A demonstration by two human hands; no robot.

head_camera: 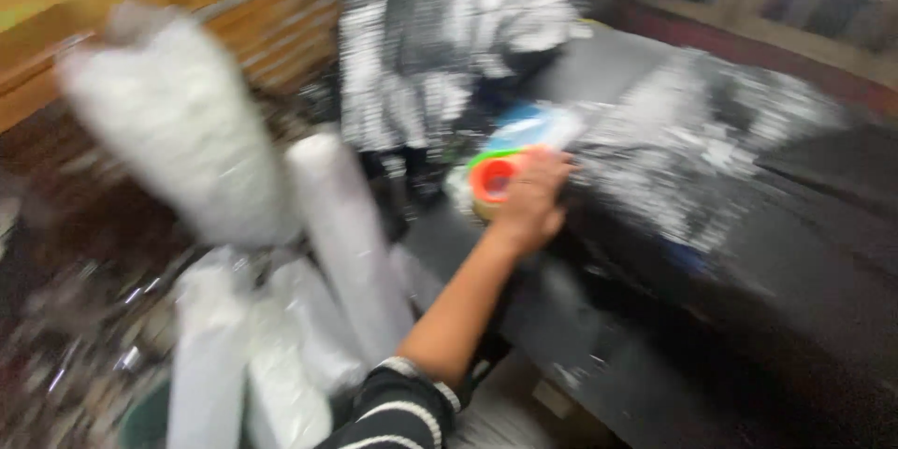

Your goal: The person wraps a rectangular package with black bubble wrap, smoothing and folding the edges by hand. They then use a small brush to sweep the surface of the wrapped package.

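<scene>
The picture is heavily motion-blurred. One of my hands [531, 198] reaches out over a dark table [748, 299] and rests on a stack of round tape rolls [494, 178], orange and green, with a blue and white one behind. Its fingers curl over the orange roll. The arm enters from the bottom in a black sleeve with white stripes; it looks like my left arm, though the blur leaves that unsure. My other hand is out of view.
Black-and-white patterned cloth [440, 47] is piled behind the rolls, and more of it [692, 150] lies on the table at right. White rolls of material [346, 243] stand at left, beside a large white bundle [178, 122]. A wooden wall runs behind.
</scene>
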